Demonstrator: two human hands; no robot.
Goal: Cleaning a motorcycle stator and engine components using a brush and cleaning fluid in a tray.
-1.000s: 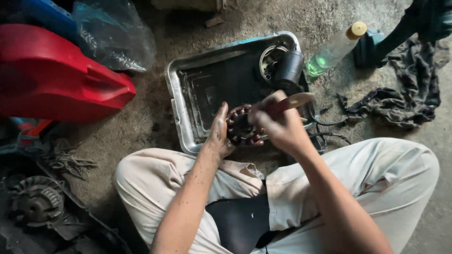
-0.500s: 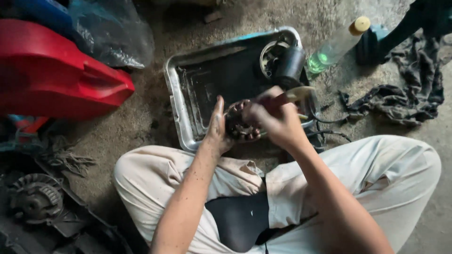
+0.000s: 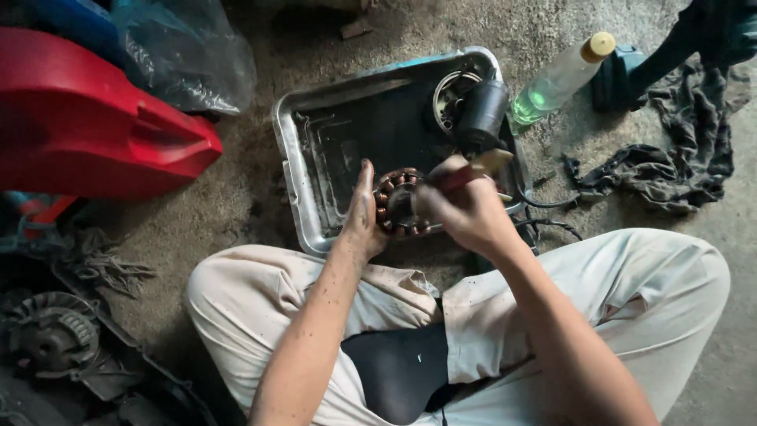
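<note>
Since half a second ago little has changed: the left hand still props the stator from its left side, palm and thumb against the ring, fingers hidden behind it. The right hand has slid slightly down and left over the stator's right edge, and the brush it holds has tipped with it, the pale handle end now pointing up and right. That hand is closed around the brush handle; the bristle end is hidden behind the fingers. The stator, a ring of copper coils, stands on edge just above the middle of the frame, over the tray's near rim.

The tray is a dented metal pan with a dark, wet-looking floor. At its upper right corner lie a round metal part and a black cylinder. A clear bottle with green liquid and a yellow cap lies just beyond, and a dark rag lies at the right.

The ground is rough, dusty concrete. A red cover fills the upper left, with a plastic bag beside it, and an engine part sits at the lower left. The person sits cross-legged in light trousers.
</note>
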